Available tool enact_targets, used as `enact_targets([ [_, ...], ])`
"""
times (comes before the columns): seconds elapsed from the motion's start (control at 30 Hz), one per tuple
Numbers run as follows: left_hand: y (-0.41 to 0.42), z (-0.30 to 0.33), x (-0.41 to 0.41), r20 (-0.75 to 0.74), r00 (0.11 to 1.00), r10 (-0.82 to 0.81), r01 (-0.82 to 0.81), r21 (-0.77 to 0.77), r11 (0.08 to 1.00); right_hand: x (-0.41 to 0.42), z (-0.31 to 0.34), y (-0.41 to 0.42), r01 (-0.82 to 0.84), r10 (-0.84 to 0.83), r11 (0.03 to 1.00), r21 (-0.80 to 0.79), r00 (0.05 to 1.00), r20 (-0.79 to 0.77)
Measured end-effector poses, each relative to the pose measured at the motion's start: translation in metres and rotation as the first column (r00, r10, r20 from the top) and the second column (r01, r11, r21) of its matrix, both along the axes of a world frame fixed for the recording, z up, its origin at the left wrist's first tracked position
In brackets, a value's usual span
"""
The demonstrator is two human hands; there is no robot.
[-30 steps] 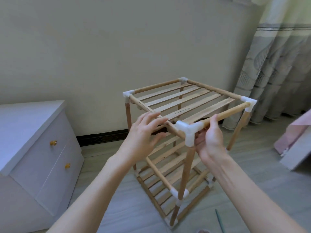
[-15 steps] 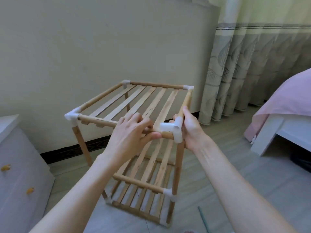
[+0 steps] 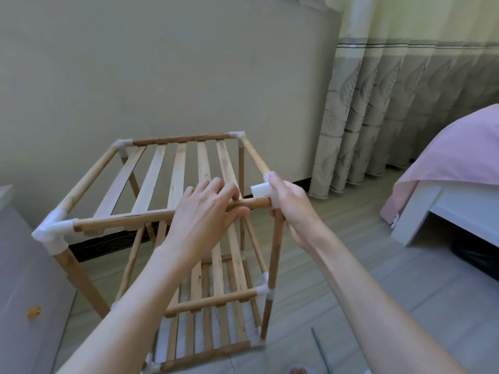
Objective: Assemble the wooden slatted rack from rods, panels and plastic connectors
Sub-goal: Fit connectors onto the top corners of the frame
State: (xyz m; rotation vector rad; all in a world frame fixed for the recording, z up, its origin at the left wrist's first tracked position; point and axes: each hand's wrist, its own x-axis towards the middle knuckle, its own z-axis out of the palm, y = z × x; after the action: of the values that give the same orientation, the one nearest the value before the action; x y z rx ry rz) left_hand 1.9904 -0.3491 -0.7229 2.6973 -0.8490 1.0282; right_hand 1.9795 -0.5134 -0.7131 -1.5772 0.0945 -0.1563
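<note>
Rack (image 3: 172,182) is pale natural wood with white plastic connectors (image 3: 54,230). Curtain (image 3: 405,103) is grey with a leaf pattern, cream on top. Pink bed cover (image 3: 453,149), beige wall (image 3: 162,63).

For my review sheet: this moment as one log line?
left hand grips front top rod | right hand grips corner connector | rod end out of connector | rack upright

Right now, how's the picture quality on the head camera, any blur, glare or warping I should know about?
Head view: soft, even daylight, no harsh glare. Wide-angle warping bends the curtain and stretches both forearms near the bottom edge. The left hand, right hand, front rod and white connector read clearly. The drawer unit at the left edge looks smeared.
</note>
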Motion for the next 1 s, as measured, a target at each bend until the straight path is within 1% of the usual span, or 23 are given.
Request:
enact_targets([
  [0.1, -0.007, -0.002, 0.0, 0.022, 0.999, -0.032, 0.03, 0.061, 0.998, -0.002, 0.001, 0.0, -0.016, 0.016, 0.999, 0.038, 1.0, -0.006],
  [0.23, -0.011, -0.004, 0.001, 0.019, 1.0, -0.012, 0.011, 0.034, 0.999, -0.003, 0.001, -0.002, -0.013, 0.013, 0.992, 0.123, 1.0, 0.003],
  [0.57, -0.017, 0.001, -0.002, -0.062, 0.998, 0.016, -0.017, -0.01, 1.0, 0.003, -0.008, -0.011, 0.01, -0.01, 0.97, 0.241, 1.0, -0.002],
  [0.73, -0.02, 0.003, -0.004, -0.104, 0.994, 0.034, -0.035, -0.005, 0.999, 0.005, -0.012, -0.01, 0.065, -0.071, 0.973, 0.219, 0.997, 0.02],
  [0.8, -0.02, 0.005, -0.006, -0.126, 0.991, 0.036, -0.037, -0.003, 0.999, 0.005, -0.012, -0.009, 0.1, -0.108, 0.961, 0.259, 0.994, 0.016],
  [0.9, -0.02, 0.007, -0.008, -0.141, 0.989, 0.032, -0.035, -0.021, 0.999, 0.005, -0.01, -0.006, 0.129, -0.144, 0.92, 0.37, 0.99, 0.012],
  [1.0, -0.019, 0.008, -0.008, -0.176, 0.983, 0.044, -0.047, -0.009, 0.999, 0.003, -0.009, -0.006, 0.128, -0.146, 0.911, 0.393, 0.989, 0.016],
])
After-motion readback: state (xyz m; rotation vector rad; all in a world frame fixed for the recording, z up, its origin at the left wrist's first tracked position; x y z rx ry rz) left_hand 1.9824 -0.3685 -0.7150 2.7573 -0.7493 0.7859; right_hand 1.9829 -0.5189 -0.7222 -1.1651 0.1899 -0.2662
